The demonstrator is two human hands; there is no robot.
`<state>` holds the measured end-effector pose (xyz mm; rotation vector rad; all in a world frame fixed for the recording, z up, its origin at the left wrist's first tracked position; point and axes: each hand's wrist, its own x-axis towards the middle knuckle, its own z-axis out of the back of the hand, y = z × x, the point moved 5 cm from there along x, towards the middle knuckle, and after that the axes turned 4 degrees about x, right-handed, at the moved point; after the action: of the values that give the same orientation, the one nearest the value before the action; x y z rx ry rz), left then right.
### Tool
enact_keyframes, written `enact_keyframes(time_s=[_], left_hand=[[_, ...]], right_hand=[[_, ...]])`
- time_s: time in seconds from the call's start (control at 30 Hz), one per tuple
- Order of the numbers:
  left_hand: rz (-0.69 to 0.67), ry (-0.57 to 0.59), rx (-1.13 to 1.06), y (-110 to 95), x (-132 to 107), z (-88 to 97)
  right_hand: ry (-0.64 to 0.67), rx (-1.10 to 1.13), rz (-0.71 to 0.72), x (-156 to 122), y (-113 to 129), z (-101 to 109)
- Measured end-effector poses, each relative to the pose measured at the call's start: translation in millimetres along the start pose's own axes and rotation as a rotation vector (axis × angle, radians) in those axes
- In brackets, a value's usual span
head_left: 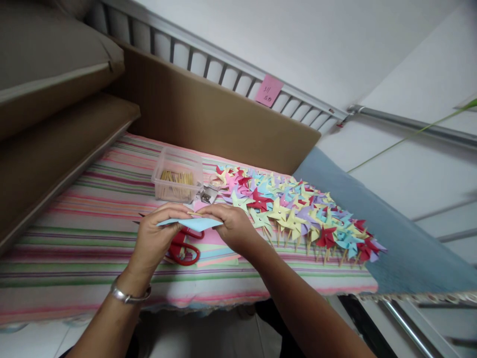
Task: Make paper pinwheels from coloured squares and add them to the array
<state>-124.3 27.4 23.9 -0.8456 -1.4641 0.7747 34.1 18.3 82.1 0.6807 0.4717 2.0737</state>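
Both hands hold a light blue sheet of paper point(192, 223), bent and raised above the striped cloth. My left hand point(158, 231) is closed on its left part, with the thumb below and the fingers along the upper edge. At the other end, my right hand point(233, 223) pinches the paper. Between the fingertips something small and tan shows, too hidden to name. Under the hands lie red-handled scissors point(189, 254), their dark tips poking out at the left. Beside and below these is a stack of coloured paper sheets point(219, 254).
A clear plastic box point(177, 193) holds thin wooden sticks. Next to it sits a small open container point(206, 195). Several colourful paper pinwheels point(292, 223) cover the right side. A brown board point(208, 114) stands behind, and cushion-like padded slabs point(55, 84) rise at the left.
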Motion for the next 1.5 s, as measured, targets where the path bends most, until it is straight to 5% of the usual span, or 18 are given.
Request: enact_keyframes(time_s=[1.5], left_hand=[[-0.060,0.011,0.029,-3.6,-2.8,-2.0]], right_hand=[[-0.038,-0.176,0.008,-7.1,0.7,-3.9]])
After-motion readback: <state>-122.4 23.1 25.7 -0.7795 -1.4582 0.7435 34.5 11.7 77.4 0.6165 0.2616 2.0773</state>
